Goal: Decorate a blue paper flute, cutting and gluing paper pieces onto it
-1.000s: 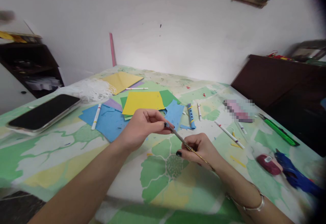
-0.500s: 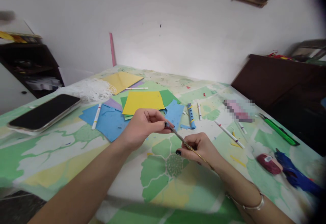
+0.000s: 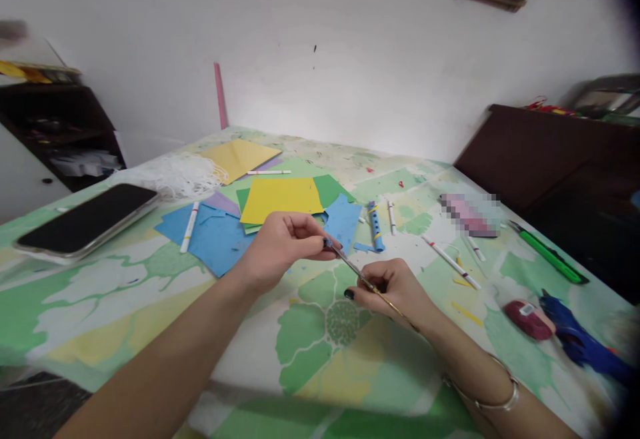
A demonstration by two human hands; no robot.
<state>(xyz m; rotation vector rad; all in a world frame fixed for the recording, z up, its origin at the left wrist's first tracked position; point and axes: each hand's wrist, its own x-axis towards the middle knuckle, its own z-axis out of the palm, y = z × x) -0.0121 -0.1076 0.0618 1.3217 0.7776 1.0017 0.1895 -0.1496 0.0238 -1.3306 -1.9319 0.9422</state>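
Observation:
In the middle, above the table, my right hand (image 3: 400, 289) is closed on a pair of scissors (image 3: 353, 267) with long metal blades and gold-coloured handles. The blades point up and left to the fingertips of my left hand (image 3: 285, 246). Those fingertips pinch a tiny blue bit, seemingly paper (image 3: 327, 242), right at the scissor tips. Whether the blades are parted I cannot make out. Just beyond my hands stands or lies a blue paper tube (image 3: 375, 227) with dark spots and yellow bands. Blue paper (image 3: 343, 222) with a cut edge lies behind my left hand.
Yellow paper (image 3: 281, 199) tops a stack of coloured sheets. A phone (image 3: 90, 219) and white string (image 3: 175, 176) lie left. To the right are a marker (image 3: 450, 262), a green cutter (image 3: 550, 256), a dark red object (image 3: 527, 319) and a blue glue gun (image 3: 580, 339).
Both hands stay almost in place. The scissors have shifted very slightly in my right hand, with their tips still at my left fingertips.

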